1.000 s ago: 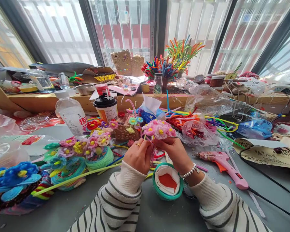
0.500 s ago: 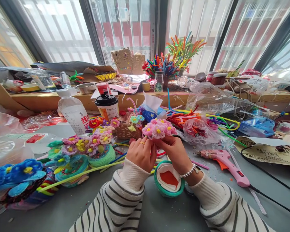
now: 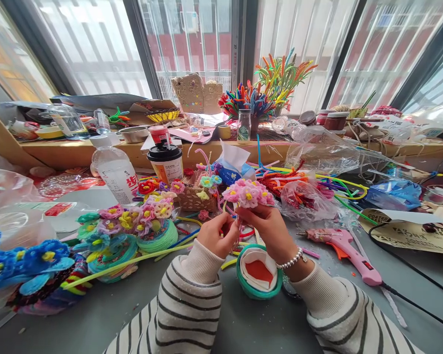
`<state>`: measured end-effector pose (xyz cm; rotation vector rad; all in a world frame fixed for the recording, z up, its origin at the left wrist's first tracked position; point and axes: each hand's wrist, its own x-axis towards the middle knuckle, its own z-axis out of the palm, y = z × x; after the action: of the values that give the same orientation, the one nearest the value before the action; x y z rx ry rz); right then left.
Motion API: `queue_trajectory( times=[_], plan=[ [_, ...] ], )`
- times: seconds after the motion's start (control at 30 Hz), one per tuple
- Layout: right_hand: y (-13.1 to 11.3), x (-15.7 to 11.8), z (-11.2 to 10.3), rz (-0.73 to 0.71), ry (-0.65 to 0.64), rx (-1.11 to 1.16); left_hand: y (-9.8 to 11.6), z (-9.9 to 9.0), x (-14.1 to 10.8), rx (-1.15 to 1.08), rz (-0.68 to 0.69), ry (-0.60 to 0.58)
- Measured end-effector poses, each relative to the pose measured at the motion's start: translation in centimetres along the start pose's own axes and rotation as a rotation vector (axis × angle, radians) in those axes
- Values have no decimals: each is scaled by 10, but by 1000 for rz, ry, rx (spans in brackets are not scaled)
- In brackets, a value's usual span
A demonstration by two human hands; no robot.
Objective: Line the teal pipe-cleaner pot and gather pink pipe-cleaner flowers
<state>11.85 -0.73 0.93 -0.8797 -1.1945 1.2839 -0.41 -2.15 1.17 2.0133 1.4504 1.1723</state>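
A bunch of pink pipe-cleaner flowers (image 3: 249, 192) with yellow centres is held up over the table. My right hand (image 3: 268, 231) is closed around it just below the blossoms. My left hand (image 3: 217, 237) pinches at the stems under the flowers, its fingertips meeting those of the right; the stems are mostly hidden by the fingers. Below my hands stands a small green pot (image 3: 258, 294), lined with white material and showing an orange-red patch inside.
To the right lies a pink glue gun (image 3: 349, 248) with a black cord. Finished flower pots (image 3: 157, 238) line the left, near a water bottle (image 3: 116, 172) and a lidded cup (image 3: 166, 164). Behind my hands are a tissue pack (image 3: 231, 174) and loose pipe cleaners (image 3: 280, 179).
My left hand has turned and its fingers have shifted lower on the stems. The flower bunch has moved slightly to the right and up, still in my right hand.
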Motion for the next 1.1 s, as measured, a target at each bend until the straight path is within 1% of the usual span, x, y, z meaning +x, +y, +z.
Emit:
queue_trajectory(
  times=[0.2,0.33,0.43,0.5,0.6,0.7,0.77,0.83,0.9,0.97,1.03,1.1],
  plan=[
    [-2,2,-5,-20,36,2,-2,0,2,-269,-141,-69],
    [-4,3,-5,-13,34,15,5,-3,0,-471,-221,-137],
    [-5,4,-4,8,33,29,11,-4,-1,-540,-252,-163],
    [-6,4,-4,32,24,55,11,-5,-1,-509,-221,-148],
    [-9,3,-4,82,-2,106,7,-6,2,-439,-165,-87],
    [-11,2,-5,130,-26,138,3,-9,5,-472,-157,-65],
    [-13,1,-4,151,-41,148,2,-9,7,-542,-192,-43],
    [-14,1,-4,163,-60,162,1,-9,8,-649,-282,-31],
    [-14,2,-3,160,-86,172,1,-7,8,-793,-404,-80],
    [-14,2,-3,145,-105,177,0,-5,8,-908,-491,-162],
    [-14,2,-4,123,-108,165,-1,-3,8,-966,-529,-227],
    [-15,2,-5,101,-101,135,-2,-3,7,-974,-531,-260]
  ],
)
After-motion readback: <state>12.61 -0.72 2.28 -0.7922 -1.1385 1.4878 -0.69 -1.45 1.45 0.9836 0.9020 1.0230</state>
